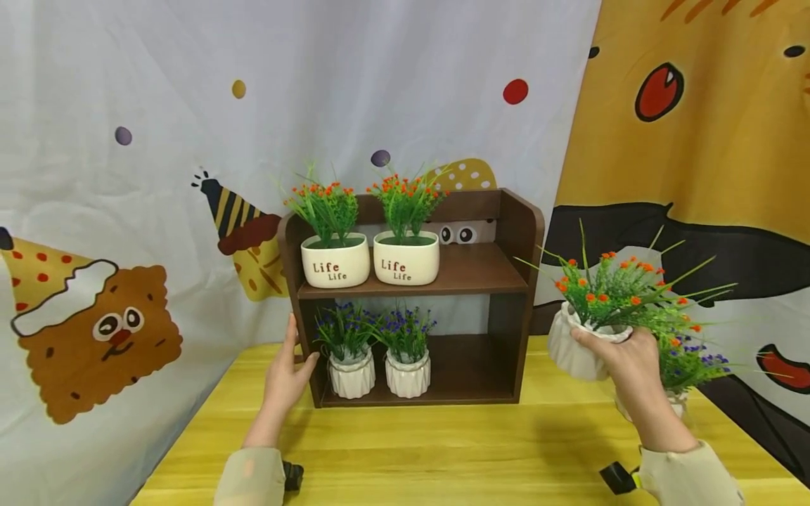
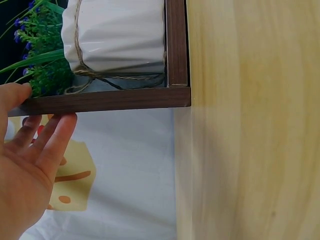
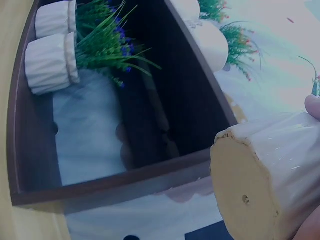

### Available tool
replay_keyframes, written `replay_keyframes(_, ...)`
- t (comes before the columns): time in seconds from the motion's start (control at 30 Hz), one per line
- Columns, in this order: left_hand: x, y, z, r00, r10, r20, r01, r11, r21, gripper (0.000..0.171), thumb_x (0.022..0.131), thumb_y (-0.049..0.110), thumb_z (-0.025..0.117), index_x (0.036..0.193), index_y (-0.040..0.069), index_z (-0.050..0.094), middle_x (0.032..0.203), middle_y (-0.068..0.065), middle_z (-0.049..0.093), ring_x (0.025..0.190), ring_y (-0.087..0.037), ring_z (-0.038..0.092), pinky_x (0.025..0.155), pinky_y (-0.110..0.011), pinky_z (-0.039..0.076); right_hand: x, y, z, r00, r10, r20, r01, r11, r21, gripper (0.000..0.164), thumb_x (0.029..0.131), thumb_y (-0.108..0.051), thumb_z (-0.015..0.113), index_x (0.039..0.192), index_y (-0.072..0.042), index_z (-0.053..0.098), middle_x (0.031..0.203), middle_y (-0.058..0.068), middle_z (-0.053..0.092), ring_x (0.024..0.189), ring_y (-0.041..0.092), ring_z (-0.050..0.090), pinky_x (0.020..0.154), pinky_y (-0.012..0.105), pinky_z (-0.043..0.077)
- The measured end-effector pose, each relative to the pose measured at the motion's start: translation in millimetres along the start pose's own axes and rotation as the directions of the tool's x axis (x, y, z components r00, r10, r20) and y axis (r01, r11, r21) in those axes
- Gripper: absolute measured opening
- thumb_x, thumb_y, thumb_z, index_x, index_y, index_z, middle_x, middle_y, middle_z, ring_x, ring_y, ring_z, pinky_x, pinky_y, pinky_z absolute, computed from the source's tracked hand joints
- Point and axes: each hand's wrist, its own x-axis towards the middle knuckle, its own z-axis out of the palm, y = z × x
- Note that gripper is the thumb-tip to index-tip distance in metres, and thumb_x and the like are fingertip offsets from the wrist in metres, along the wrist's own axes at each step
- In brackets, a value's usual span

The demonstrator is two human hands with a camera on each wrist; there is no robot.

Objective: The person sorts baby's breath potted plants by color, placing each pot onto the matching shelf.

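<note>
My right hand [image 1: 633, 362] grips a white ribbed pot [image 1: 579, 344] of grass and orange flowers, lifted and tilted to the right of the shelf. Its flat bottom with a small hole faces the right wrist camera. At the dark brown two-tier shelf [image 1: 443, 404], my left hand [image 1: 285, 372] holds the left side panel, thumb on the inner side and fingers along the outer side. Two oval cream pots [image 1: 335, 263] lettered "Life", with orange flowers, stand on the upper tier. Below them, two white ribbed pots [image 1: 408, 376] with purple flowers and twine stand toward the left.
Behind the right hand, another white pot with purple flowers [image 1: 690, 369] stands on the yellow wood-grain table [image 1: 405, 450], partly hidden. A printed cloth [image 1: 405, 77] with cartoon figures hangs behind the shelf.
</note>
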Motion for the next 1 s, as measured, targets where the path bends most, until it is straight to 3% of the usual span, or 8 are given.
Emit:
replay_keyframes(0.13,-0.1,-0.2,0.6,1.000,-0.003,0.006,0.003,1.000,0.004,0.095,0.090,0.010,0.069,0.158,0.026,0.005,0.140,-0.028,0.046,0.109,-0.048,0.056,0.083,-0.063,0.044,1,-8,2,0.999,-0.040,0.022,0.040,0.999,0.002,0.060,0.084,-0.030,0.077,0.123,0.006,0.049,0.101,0.004,0.058,0.080,0.003,0.056,0.066,0.017,0.050)
replay_keyframes(0.47,0.1,-0.5,0.7,1.000,-0.007,0.005,0.007,1.000,0.009,0.095,0.090,0.010,0.069,0.158,0.025,0.005,0.134,-0.029,0.051,0.109,-0.050,0.055,0.084,-0.064,0.043,2,-25,12,0.998,-0.056,0.041,0.058,0.998,-0.030,0.066,0.082,-0.033,0.078,0.124,0.008,0.049,0.105,0.016,0.060,0.075,0.001,0.056,0.064,0.018,0.049)
replay_keyframes(0.7,-3.4,-1.9,2.1,1.000,0.002,-0.003,-0.002,1.000,0.008,0.095,0.089,0.009,0.069,0.158,0.023,0.006,0.135,-0.029,0.051,0.109,-0.049,0.055,0.082,-0.063,0.044,3,-37,17,0.990,-0.132,0.054,0.131,0.991,0.005,0.064,0.081,-0.028,0.080,0.127,0.006,0.051,0.103,0.007,0.062,0.077,-0.001,0.058,0.066,0.016,0.050)
replay_keyframes(0.9,-2.8,-2.8,2.3,1.000,0.019,-0.015,-0.019,1.000,0.007,0.094,0.089,0.007,0.070,0.158,0.021,0.008,0.134,-0.030,0.051,0.106,-0.047,0.058,0.081,-0.062,0.046,2,-50,20,0.989,-0.132,0.065,0.132,0.991,0.007,0.071,0.081,-0.029,0.079,0.133,0.007,0.046,0.117,0.021,0.058,0.079,-0.002,0.056,0.066,0.015,0.049)
replay_keyframes(1.0,-2.4,-1.9,3.2,0.999,0.028,-0.020,-0.028,1.000,0.004,0.095,0.089,0.007,0.070,0.158,0.025,0.007,0.132,-0.030,0.052,0.099,-0.046,0.061,0.077,-0.060,0.049,3,-56,22,0.984,-0.163,0.069,0.160,0.986,0.039,0.071,0.081,-0.026,0.079,0.135,0.005,0.045,0.117,0.016,0.058,0.083,-0.001,0.056,0.069,0.015,0.049)
